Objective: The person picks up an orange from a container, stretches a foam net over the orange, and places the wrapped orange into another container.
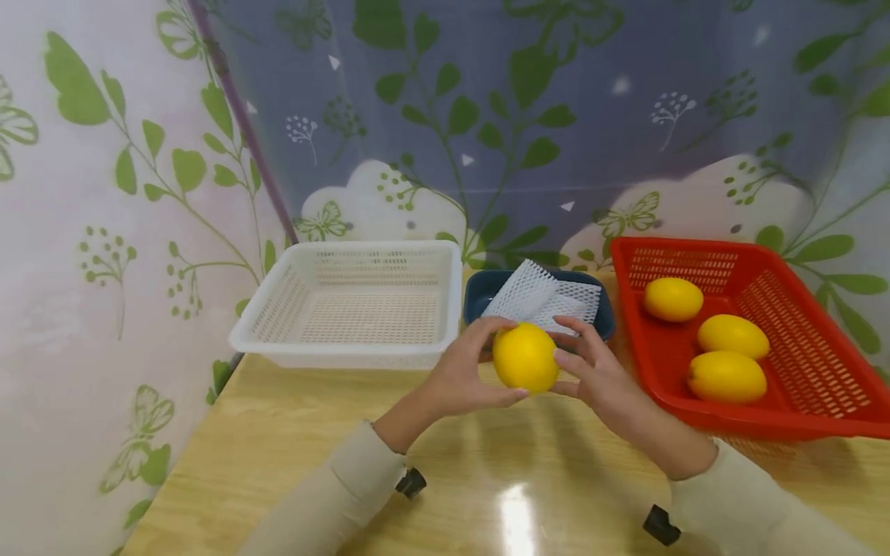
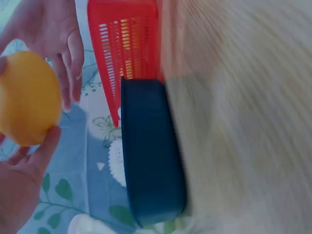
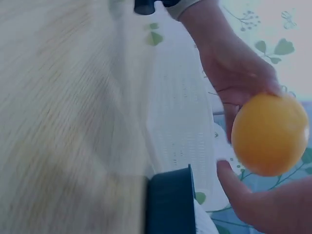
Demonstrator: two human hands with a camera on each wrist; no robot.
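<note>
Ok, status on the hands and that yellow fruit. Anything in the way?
Left hand grips yellow fruit; right hand alongside, contact unclear. Fruit held above the table, near the blue tray. No obstruction seen.

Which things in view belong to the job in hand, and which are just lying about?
Likely part of the job:
yellow fruit, gripped by the left hand, right hand close beside it
three similar fruits in the red basket
white mesh nets in the blue tray
white basket

Setting only:
patterned curtain behind
wooden table underneath
black wrist devices
</note>
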